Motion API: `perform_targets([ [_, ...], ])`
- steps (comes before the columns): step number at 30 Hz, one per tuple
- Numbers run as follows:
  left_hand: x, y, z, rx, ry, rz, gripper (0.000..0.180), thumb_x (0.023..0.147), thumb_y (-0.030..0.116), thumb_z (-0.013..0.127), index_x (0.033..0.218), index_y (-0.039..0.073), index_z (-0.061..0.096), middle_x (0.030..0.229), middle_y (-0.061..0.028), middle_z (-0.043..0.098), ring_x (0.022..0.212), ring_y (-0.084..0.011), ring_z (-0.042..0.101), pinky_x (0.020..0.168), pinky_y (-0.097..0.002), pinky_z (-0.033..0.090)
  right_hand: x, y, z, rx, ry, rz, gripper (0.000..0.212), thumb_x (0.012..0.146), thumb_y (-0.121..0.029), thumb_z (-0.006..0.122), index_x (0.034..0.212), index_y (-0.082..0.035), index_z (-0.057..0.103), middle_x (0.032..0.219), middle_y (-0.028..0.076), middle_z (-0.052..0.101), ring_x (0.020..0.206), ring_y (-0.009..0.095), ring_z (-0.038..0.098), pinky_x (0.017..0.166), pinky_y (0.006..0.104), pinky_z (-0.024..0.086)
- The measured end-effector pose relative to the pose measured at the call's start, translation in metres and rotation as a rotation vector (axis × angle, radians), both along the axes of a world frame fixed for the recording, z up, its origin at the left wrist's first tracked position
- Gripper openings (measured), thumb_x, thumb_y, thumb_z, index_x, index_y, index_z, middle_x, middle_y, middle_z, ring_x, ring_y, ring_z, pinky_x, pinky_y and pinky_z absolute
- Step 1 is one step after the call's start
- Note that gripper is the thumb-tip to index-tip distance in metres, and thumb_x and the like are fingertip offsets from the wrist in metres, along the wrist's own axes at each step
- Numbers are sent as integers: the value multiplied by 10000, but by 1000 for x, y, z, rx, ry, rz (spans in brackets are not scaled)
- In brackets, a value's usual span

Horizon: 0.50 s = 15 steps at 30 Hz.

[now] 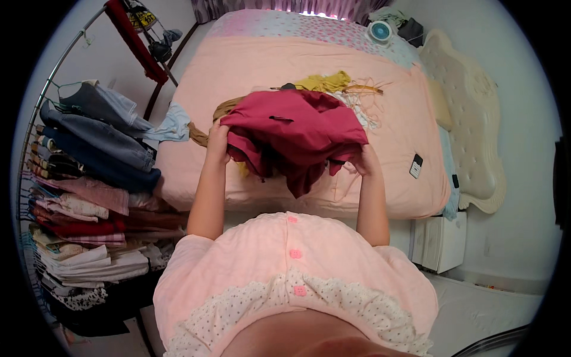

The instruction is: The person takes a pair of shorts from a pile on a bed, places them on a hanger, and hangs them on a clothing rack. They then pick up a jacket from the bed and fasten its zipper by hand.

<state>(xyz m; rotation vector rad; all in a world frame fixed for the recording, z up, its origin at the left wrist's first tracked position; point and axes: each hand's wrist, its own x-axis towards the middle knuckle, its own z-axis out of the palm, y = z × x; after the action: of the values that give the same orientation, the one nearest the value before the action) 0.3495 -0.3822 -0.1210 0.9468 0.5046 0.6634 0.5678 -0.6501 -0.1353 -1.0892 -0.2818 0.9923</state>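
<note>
A dark red garment (303, 122) is spread between my two hands above the near part of the bed. My left hand (219, 141) grips its left edge, and my right hand (364, 159) has hold of the right edge. Folds hang down in the middle, and a small dark strip shows on the upper surface. Whether it is a shirt or another piece of clothing I cannot tell. Behind it, partly covered, lie a brown cloth (227, 109), a yellow garment (324, 81) and a tangle of pale straps (364, 107).
The bed (279, 62) has a peach sheet and a cream headboard (467, 113) on the right. A phone (416, 166) lies near its right side, a small fan (379, 32) in the far corner. Clothes on hangers (98, 137) crowd a rail at left. A white nightstand (439, 243) stands at right.
</note>
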Motion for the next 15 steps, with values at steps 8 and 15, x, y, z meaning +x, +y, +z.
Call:
perform_targets([
  [8,-16,9,13,-22,-96,146,203,798,89,445,977,3,488,927,-117,551,813,-196,557,703,-303,467,10,29,-11,162,54,44,354,874,-275,380,1137,-41,422,1069,123,526,894,235,560,738,383,488],
  [15,-4,66,-33,-28,60,211,193,796,64,446,986,34,428,922,-99,524,830,-185,534,708,-301,461,17,84,-47,140,252,-69,274,863,-214,402,1080,-56,460,1008,106,548,834,231,572,713,388,495],
])
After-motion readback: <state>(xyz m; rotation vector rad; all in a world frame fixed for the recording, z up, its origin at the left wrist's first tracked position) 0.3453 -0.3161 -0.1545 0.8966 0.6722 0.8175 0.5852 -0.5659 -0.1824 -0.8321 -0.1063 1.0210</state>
